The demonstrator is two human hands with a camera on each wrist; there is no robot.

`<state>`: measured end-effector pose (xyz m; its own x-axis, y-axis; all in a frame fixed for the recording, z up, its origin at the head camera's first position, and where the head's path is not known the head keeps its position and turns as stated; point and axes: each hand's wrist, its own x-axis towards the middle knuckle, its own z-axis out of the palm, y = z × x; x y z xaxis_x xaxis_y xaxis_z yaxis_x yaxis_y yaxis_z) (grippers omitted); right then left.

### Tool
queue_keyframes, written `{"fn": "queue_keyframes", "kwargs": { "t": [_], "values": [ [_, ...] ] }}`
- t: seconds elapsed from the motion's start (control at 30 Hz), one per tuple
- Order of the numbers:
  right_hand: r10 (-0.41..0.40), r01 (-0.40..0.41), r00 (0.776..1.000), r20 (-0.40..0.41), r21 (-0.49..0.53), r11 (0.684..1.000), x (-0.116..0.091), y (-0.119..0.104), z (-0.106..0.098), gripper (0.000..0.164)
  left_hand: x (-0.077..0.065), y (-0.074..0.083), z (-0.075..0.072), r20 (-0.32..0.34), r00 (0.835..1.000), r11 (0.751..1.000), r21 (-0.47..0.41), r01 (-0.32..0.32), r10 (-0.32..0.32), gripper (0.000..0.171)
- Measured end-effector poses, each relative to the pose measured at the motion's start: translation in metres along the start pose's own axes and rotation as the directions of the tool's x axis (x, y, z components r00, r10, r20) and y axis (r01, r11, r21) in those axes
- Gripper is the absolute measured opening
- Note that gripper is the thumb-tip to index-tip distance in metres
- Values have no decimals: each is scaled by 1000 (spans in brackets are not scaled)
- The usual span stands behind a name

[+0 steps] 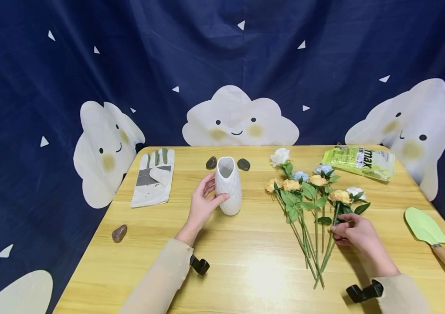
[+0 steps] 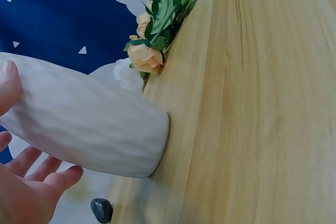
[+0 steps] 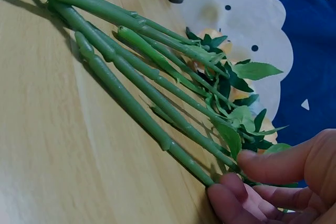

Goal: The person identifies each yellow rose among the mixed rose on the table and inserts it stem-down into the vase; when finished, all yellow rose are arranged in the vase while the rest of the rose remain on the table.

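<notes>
A white textured vase (image 1: pixel 229 192) stands upright on the table, its mouth facing up. My left hand (image 1: pixel 203 201) holds it from the left, thumb across the front; in the left wrist view the fingers curve along the other side of the vase (image 2: pixel 89 119). To the right lies a loose spread of roses with green stems (image 1: pixel 304 235), with orange, white and pale blue heads. My right hand (image 1: pixel 357 233) pinches the stem of the rightmost orange rose (image 1: pixel 340 197), below its head. In the right wrist view, thumb and fingers (image 3: pixel 273 169) meet at that stem; the fingertips are partly hidden.
Two dark stones (image 1: pixel 211 163) flank the vase's top, and a brown stone (image 1: pixel 119 233) lies at left. A work glove (image 1: pixel 153 179) is at back left. A green bag (image 1: pixel 359 162) lies at back right, a green trowel (image 1: pixel 426 226) at the right edge.
</notes>
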<state>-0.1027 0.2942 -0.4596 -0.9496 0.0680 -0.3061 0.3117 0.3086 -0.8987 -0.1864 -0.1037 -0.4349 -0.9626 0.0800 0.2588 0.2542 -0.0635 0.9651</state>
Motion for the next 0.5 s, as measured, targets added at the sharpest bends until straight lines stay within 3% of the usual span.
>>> {"fn": "queue_keyframes", "kwargs": {
  "t": [0.17, 0.5],
  "values": [
    [17, -17, 999, -40, -23, 1000, 2, -4, 4, 61, -3, 12, 3, 17, 1000, 1000, 13, -7, 7, 66],
    [-3, 6, 996, -88, 37, 999, -1, -10, 4, 58, -5, 12, 4, 28, 1000, 1000, -8, 1, 0, 65]
  ]
}}
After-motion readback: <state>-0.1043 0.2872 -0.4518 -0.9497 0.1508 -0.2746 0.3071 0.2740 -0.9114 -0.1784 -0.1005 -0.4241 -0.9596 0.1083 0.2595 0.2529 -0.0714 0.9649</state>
